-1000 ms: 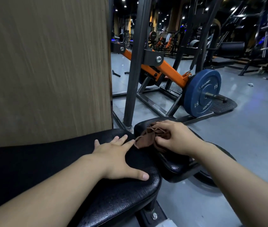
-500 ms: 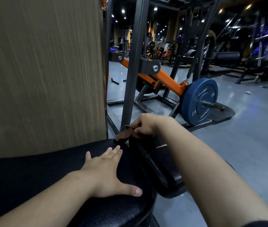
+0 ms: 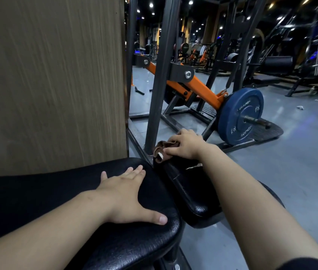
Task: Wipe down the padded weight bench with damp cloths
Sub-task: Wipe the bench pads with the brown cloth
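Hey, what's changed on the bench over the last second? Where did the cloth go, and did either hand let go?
The right hand, gripping the brown cloth throughout, slid it away from the person along the smaller pad, from beside the left hand to the pad's far end. Nothing was let go. The left hand stayed flat on the larger pad.

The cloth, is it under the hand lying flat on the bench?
No, the left hand lies flat on the bare bench, while the right hand grips the cloth at the smaller pad's far end.
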Demonstrator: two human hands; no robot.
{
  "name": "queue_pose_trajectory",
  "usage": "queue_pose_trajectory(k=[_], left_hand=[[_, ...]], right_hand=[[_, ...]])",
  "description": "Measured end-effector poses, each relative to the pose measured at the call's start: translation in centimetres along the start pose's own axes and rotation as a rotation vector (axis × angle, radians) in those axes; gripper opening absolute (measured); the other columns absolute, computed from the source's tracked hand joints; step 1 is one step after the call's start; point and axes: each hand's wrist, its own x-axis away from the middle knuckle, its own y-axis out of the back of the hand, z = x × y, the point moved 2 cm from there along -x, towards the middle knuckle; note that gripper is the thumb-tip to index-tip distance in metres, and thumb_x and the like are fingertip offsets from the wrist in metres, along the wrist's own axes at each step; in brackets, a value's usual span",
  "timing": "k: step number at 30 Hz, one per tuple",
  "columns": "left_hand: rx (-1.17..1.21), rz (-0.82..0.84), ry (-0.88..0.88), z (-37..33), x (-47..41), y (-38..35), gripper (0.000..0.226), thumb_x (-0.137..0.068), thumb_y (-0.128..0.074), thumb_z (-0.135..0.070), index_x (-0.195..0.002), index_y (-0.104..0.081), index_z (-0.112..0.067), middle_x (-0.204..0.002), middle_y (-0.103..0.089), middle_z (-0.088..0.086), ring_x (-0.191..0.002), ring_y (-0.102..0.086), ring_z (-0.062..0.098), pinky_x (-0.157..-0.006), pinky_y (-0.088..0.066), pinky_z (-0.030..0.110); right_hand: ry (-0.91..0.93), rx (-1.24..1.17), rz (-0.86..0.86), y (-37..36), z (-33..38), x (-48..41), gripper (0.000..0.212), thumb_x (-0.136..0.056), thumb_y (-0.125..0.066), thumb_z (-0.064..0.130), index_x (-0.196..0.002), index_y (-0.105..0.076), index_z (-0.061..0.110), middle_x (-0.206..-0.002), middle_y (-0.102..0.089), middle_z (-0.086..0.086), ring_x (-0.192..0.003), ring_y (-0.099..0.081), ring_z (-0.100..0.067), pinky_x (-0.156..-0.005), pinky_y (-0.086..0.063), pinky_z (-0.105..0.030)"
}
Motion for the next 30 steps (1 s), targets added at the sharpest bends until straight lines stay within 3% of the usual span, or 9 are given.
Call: queue_pose_trajectory(k=[3, 8, 12, 16, 21, 23, 25, 27, 30], left_hand=[[0.005, 0.001, -0.001, 0.0, 0.0, -0.1, 0.143, -0.048, -0.048, -0.101, -0.157, 0.010, -0.028, -0.161, 0.019, -0.019, -0.149, 0.014, 0.004, -0.118, 0.007, 0.064], [0.017, 0.001, 0.005, 0.0, 0.0, -0.2, 0.142, -0.048, -0.048, -0.100, -0.157, 0.010, -0.030, -0.160, 0.019, -0.021, -0.148, 0.015, 0.002, -0.118, 0.007, 0.063], [0.011, 0.003, 0.007, 0.0, 0.0, -0.2, 0.141, -0.049, -0.048, -0.100, -0.157, 0.011, -0.030, -0.160, 0.020, -0.021, -0.148, 0.016, 0.001, -0.118, 0.006, 0.063], [0.019, 0.006, 0.010, -0.1, 0.1, -0.2, 0.141, -0.050, -0.048, -0.100, -0.157, 0.011, -0.030, -0.159, 0.020, -0.022, -0.148, 0.015, 0.001, -0.119, 0.006, 0.062], [0.019, 0.002, 0.008, -0.1, 0.1, -0.2, 0.142, -0.048, -0.046, -0.101, -0.157, 0.011, -0.031, -0.159, 0.021, -0.023, -0.148, 0.014, 0.001, -0.119, 0.006, 0.060], [0.015, 0.001, 0.009, -0.1, 0.0, -0.2, 0.143, -0.046, -0.045, -0.102, -0.157, 0.010, -0.031, -0.157, 0.021, -0.025, -0.148, 0.013, 0.000, -0.119, 0.005, 0.060], [0.004, 0.004, 0.010, -0.1, -0.1, -0.3, 0.144, -0.044, -0.044, -0.103, -0.157, 0.011, -0.032, -0.154, 0.022, -0.027, -0.148, 0.013, 0.000, -0.119, 0.004, 0.060], [-0.004, 0.011, 0.009, -0.1, -0.2, -0.3, 0.145, -0.042, -0.041, -0.104, -0.156, 0.011, -0.033, -0.153, 0.023, -0.027, -0.148, 0.013, 0.000, -0.119, 0.003, 0.060], [-0.012, 0.015, 0.009, -0.1, -0.3, -0.2, 0.147, -0.040, -0.040, -0.105, -0.157, 0.011, -0.032, -0.156, 0.022, -0.025, -0.148, 0.012, 0.001, -0.119, 0.001, 0.061]], right_hand=[[-0.104, 0.009, 0.053, 0.6, -2.5, 0.3, 0.052, -0.084, -0.050, 0.068, -0.128, -0.057, 0.040, -0.126, -0.047, -0.007, -0.125, -0.041, -0.030, -0.101, -0.038, -0.046], [-0.111, -0.264, 0.017, 0.8, -5.6, 1.7, 0.024, -0.084, -0.059, 0.040, -0.106, -0.069, 0.035, -0.098, -0.058, 0.008, -0.104, -0.058, -0.021, -0.089, -0.045, -0.032], [-0.117, -0.471, -0.024, 0.4, -7.3, 3.4, 0.025, -0.080, -0.067, 0.029, -0.102, -0.069, 0.040, -0.102, -0.064, 0.012, -0.102, -0.060, -0.014, -0.094, -0.044, -0.027], [-0.123, -0.666, -0.035, 0.3, -9.3, 6.5, 0.031, -0.080, -0.071, 0.016, -0.100, -0.067, 0.040, -0.103, -0.067, 0.014, -0.096, -0.064, -0.007, -0.087, -0.043, -0.018], [-0.151, -0.761, -0.102, -0.4, -11.3, 12.1, 0.036, -0.074, -0.078, 0.022, -0.105, -0.068, 0.039, -0.121, -0.063, 0.014, -0.111, -0.060, -0.007, -0.106, -0.041, -0.027], [-0.155, -0.836, -0.173, -1.3, -11.5, 14.6, 0.037, -0.067, -0.077, 0.033, -0.101, -0.070, 0.043, -0.127, -0.061, 0.016, -0.116, -0.058, -0.006, -0.111, -0.038, -0.033], [-0.171, -0.881, -0.294, -2.6, -11.2, 16.9, 0.031, -0.075, -0.077, 0.026, -0.101, -0.070, 0.043, -0.128, -0.060, 0.017, -0.118, -0.057, -0.004, -0.112, -0.037, -0.034], [-0.181, -0.878, -0.449, -4.0, -10.4, 18.9, 0.034, -0.083, -0.074, 0.013, -0.103, -0.068, 0.040, -0.129, -0.058, 0.017, -0.121, -0.054, 0.000, -0.112, -0.036, -0.031], [-0.164, -0.798, -0.673, -5.6, -7.7, 21.3, 0.033, -0.079, -0.072, 0.017, -0.107, -0.067, 0.034, -0.134, -0.055, 0.012, -0.125, -0.051, -0.001, -0.108, -0.035, -0.020]])
